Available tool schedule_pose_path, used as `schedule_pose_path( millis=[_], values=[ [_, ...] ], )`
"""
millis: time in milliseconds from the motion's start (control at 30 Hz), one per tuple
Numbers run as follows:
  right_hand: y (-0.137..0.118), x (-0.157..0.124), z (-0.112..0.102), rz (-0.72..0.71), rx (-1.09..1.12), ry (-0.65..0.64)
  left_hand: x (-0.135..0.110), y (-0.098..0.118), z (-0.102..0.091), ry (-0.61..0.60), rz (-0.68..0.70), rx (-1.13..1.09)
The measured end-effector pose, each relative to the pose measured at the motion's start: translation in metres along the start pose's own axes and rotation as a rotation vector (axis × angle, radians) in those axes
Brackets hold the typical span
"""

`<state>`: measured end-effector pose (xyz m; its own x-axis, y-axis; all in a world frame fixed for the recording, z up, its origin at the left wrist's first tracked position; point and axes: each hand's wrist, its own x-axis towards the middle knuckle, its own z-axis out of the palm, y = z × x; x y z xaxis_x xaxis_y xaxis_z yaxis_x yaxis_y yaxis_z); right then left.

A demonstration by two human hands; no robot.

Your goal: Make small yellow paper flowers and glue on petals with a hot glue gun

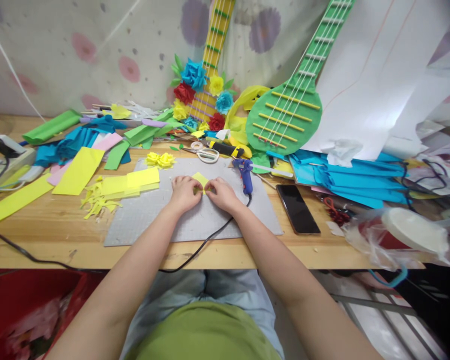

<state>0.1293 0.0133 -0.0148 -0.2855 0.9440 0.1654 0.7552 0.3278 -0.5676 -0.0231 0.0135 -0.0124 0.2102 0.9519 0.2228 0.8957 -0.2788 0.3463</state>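
Observation:
A small yellow paper piece (200, 178) lies on the grey cutting mat (153, 215) in the middle of the wooden table. My left hand (183, 192) and my right hand (221, 193) meet over it, fingers curled and pinching its lower edges from both sides. Most of the paper is hidden under my fingers. A stack of yellow paper squares (135, 181) lies just left of my left hand. Two finished yellow paper flowers (160, 159) sit at the mat's far edge.
A blue glue gun (245, 174) lies right of my hands, its black cord running off the table's front edge. Scissors (205, 151), a black phone (297, 208), paper guitars (285, 112), paper flowers (195, 75) and coloured paper sheets (77, 170) crowd the back. Plastic-wrapped items (401, 235) sit at right.

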Motion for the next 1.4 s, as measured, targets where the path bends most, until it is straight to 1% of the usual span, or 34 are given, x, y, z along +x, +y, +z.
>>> schedule_pose_path(
  millis=[167,267,367,533,600,767,933,1000,1167,1233,1333,1400],
  values=[
    [0.005,0.000,-0.005,-0.062,0.043,-0.074,-0.001,0.002,0.002,0.018,-0.010,0.011],
    [0.007,0.001,-0.006,-0.063,0.056,-0.089,-0.001,0.005,0.002,0.038,-0.046,-0.008],
    [0.008,0.001,-0.006,-0.063,0.064,-0.093,-0.001,0.004,0.003,0.028,-0.067,-0.025],
    [0.010,0.002,-0.005,-0.060,0.080,-0.097,0.000,-0.003,0.003,0.002,-0.024,-0.038],
    [0.011,0.002,-0.004,-0.063,0.101,-0.076,0.000,-0.005,0.003,0.006,-0.017,-0.041],
    [0.013,0.005,-0.001,-0.055,0.143,0.050,-0.001,-0.004,-0.001,0.070,-0.020,-0.047],
    [0.011,0.005,-0.001,-0.142,0.097,-0.001,-0.003,-0.001,-0.002,0.077,0.017,-0.039],
    [0.012,0.005,-0.002,-0.128,0.119,0.005,-0.003,-0.002,-0.001,0.093,0.023,-0.043],
    [0.012,0.004,-0.001,-0.095,0.181,0.040,-0.001,-0.004,0.001,0.182,0.014,-0.007],
    [0.010,0.002,-0.001,-0.082,0.192,0.080,-0.001,-0.003,-0.001,0.223,0.015,-0.001],
    [0.007,0.000,0.000,-0.032,0.168,0.208,-0.002,0.000,-0.005,0.319,-0.022,-0.009],
    [0.005,-0.001,0.000,-0.019,0.145,0.229,-0.002,0.001,-0.007,0.347,-0.043,-0.015]
  ],
)
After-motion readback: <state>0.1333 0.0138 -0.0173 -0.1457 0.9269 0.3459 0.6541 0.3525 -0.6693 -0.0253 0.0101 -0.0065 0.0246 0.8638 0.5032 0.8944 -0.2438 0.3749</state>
